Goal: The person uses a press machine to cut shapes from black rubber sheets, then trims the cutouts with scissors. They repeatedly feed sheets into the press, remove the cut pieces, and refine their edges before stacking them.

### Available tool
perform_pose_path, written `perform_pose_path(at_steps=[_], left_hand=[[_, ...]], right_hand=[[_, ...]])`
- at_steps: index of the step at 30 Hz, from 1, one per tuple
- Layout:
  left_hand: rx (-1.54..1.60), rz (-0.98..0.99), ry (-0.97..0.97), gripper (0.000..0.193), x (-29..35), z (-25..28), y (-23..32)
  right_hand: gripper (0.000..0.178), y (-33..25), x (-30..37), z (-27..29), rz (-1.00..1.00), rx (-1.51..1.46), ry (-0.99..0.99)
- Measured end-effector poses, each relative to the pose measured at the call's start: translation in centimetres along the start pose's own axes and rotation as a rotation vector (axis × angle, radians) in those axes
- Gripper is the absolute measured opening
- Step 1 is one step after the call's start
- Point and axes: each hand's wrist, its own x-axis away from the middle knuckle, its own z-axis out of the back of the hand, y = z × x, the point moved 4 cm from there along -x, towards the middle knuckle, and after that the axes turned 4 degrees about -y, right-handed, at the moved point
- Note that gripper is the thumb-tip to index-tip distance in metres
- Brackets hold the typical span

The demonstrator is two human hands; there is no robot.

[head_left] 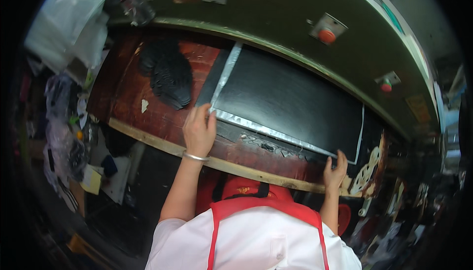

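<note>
A flat black sheet (290, 92) with silver tape along its edges lies at a slant on the reddish-brown work board. My left hand (199, 129), with a metal bangle at the wrist, grips the sheet's near left corner, fingers at the edge. At the near right corner, my right hand (335, 172) holds the edge between thumb and fingers; part of that grip is blurred. To the left of the sheet sits a pile of black cut-out pieces (170, 75). Between the sheet and the board's front edge runs a strip of scraps with cut-out holes (271, 146).
Behind the board spans a green machine beam (276, 18) with red push buttons (326, 35). A wooden rail (236, 170) borders the board's front. Pale perforated scraps (364, 174) lie at its right end. Plastic bags (64, 142) and clutter crowd the left.
</note>
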Motion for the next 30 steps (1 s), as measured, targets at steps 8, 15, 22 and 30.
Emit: perform_pose_path(at_steps=[8, 15, 22, 30], left_hand=[[-0.399, 0.011, -0.190, 0.041, -5.2, -4.3, 1.5], [1.042, 0.530, -0.668, 0.024, -10.2, -4.0, 3.2], [1.797, 0.712, -0.417, 0.015, -14.4, -3.6, 11.8], [1.743, 0.764, -0.473, 0.015, -13.7, -3.1, 10.6]], right_hand=[[0.048, 4.4, -2.9, 0.4, -0.173, 0.146, -0.115], [0.079, 2.7, -2.7, 0.8, -0.049, 0.197, -0.072], [0.036, 3.4, -6.4, 4.1, 0.034, 0.059, 0.047], [0.024, 4.9, -6.8, 4.1, -0.093, -0.028, -0.004]])
